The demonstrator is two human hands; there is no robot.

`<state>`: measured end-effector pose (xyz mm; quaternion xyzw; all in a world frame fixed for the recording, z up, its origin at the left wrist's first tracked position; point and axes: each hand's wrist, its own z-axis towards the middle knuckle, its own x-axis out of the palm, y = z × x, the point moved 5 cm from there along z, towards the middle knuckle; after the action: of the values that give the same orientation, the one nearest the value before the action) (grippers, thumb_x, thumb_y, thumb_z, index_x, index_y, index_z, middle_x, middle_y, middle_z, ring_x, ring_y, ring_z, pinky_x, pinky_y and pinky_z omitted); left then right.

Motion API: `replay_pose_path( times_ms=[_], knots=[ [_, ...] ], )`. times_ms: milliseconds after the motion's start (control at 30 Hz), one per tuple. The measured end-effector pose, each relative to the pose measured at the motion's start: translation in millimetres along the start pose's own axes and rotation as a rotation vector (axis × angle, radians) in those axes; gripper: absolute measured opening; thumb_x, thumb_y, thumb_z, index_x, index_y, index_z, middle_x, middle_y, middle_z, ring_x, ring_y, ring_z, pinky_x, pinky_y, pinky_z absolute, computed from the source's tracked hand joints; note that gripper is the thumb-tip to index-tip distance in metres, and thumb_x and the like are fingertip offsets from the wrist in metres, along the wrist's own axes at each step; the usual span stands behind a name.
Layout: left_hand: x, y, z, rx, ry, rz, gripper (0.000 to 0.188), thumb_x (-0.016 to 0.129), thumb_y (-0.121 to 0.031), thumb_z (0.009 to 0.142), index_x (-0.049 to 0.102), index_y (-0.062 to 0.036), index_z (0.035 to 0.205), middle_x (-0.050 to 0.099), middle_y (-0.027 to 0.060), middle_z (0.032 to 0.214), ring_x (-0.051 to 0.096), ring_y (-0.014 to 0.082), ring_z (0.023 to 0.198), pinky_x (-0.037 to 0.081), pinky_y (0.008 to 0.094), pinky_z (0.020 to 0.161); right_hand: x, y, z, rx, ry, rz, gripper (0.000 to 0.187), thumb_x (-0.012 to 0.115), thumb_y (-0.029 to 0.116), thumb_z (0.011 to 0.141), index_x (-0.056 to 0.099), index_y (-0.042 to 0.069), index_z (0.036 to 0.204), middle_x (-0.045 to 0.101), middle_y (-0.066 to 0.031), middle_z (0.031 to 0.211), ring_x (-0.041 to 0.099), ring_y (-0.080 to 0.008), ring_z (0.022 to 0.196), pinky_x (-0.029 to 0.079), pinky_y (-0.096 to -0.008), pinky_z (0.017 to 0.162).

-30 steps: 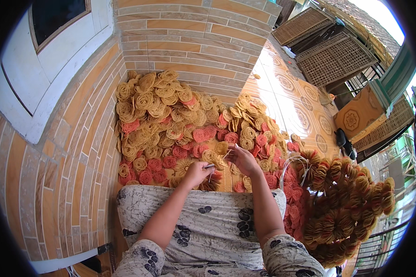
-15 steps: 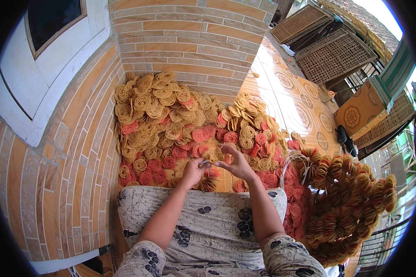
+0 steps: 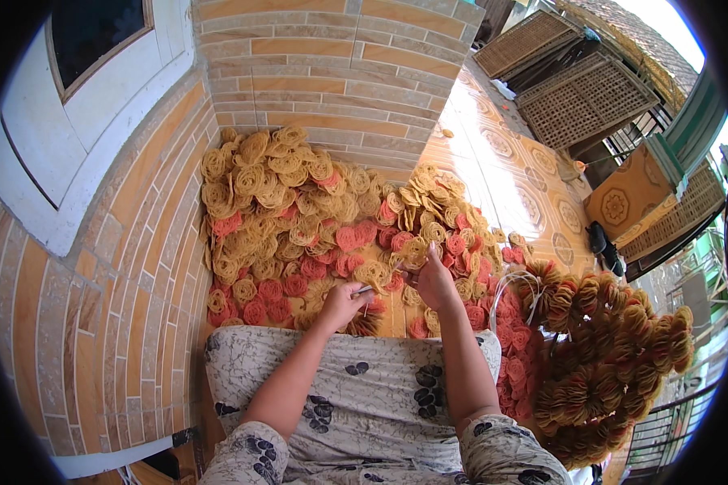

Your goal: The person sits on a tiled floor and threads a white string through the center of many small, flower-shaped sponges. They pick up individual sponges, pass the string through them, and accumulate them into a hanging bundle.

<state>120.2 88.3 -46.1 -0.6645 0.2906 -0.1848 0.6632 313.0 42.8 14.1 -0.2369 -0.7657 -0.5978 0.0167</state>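
My left hand (image 3: 344, 307) is closed in a pinch on a thin, metallic needle-like rod (image 3: 364, 289) just beyond my lap. A yellow, lacy, coiled cracker (image 3: 371, 275) lies right beside the rod's tip; whether the rod passes through it I cannot make out. Up and to the right, my right hand (image 3: 435, 283) has its thumb and fingers at another yellow coiled cracker (image 3: 413, 252), which looks pinched between them. Under my left hand, several crackers are packed edge-up in a row (image 3: 367, 320), partly hidden.
A large heap of yellow crackers (image 3: 259, 190) mixed with pink crackers (image 3: 277, 307) lies against the brick-patterned wall (image 3: 315, 81). To my right sit thick strung bundles of crackers (image 3: 594, 364) and a loop of white cord (image 3: 516, 283). Woven racks (image 3: 586, 97) stand beyond the tiled floor (image 3: 534, 178).
My hands were together around one yellow cracker. My right hand has moved away, up and to the right, to another cracker; my left hand has stayed nearly in place.
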Motion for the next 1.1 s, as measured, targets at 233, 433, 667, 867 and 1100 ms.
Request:
replay_pose_path(
  times_ms=[233,433,667,867,1100],
  knots=[
    [0,5,2,0.024,-0.021,-0.054,0.024,0.068,-0.021,0.088,0.069,-0.001,0.101,0.071,0.0046,0.08,0.061,0.0082,0.069,0.048,0.0268,0.065,10,-3,-4,0.094,-0.029,-0.197,0.065,0.032,0.052,0.1,0.045,-0.001,0.134,0.059,-0.0123,0.122,0.059,-0.0198,0.103,0.041,-0.0341,0.096],
    [0,3,2,-0.004,-0.013,-0.065,0.018,0.065,-0.016,0.09,0.069,0.0003,0.096,0.069,0.0015,0.079,0.059,0.0065,0.072,0.047,0.0243,0.068,10,-5,-4,0.002,-0.027,-0.341,0.064,0.041,0.05,0.099,0.048,-0.005,0.131,0.06,-0.0124,0.121,0.058,-0.0197,0.105,0.038,-0.0332,0.1],
    [-26,7,1,-0.022,-0.229,-0.049,0.019,0.065,-0.018,0.09,0.068,0.0005,0.091,0.069,0.0048,0.075,0.058,0.0088,0.065,0.046,0.0274,0.062,18,-9,27,-0.197,0.094,-0.614,0.05,0.053,0.041,0.096,0.056,0.001,0.125,0.056,-0.0142,0.126,0.055,-0.0232,0.111,0.042,-0.0343,0.097],
    [-47,23,1,-0.098,-0.168,0.153,0.021,0.066,-0.02,0.089,0.07,-0.0014,0.096,0.069,0.006,0.075,0.06,0.01,0.065,0.046,0.0281,0.061,26,-61,41,-0.529,-0.01,-1.575,0.027,0.062,0.025,0.087,0.067,0.008,0.109,0.059,-0.0123,0.121,0.057,-0.0337,0.108,0.044,-0.0439,0.09],
    [-33,19,3,-0.124,-0.052,0.209,0.021,0.065,-0.02,0.089,0.071,-0.0008,0.095,0.07,0.0035,0.078,0.06,0.0078,0.069,0.046,0.0272,0.065,8,-44,52,-0.015,0.015,-0.598,0.032,0.06,0.027,0.095,0.066,-0.004,0.095,0.066,-0.0043,0.084,0.061,-0.009,0.08,0.045,-0.0264,0.073]
  ],
)
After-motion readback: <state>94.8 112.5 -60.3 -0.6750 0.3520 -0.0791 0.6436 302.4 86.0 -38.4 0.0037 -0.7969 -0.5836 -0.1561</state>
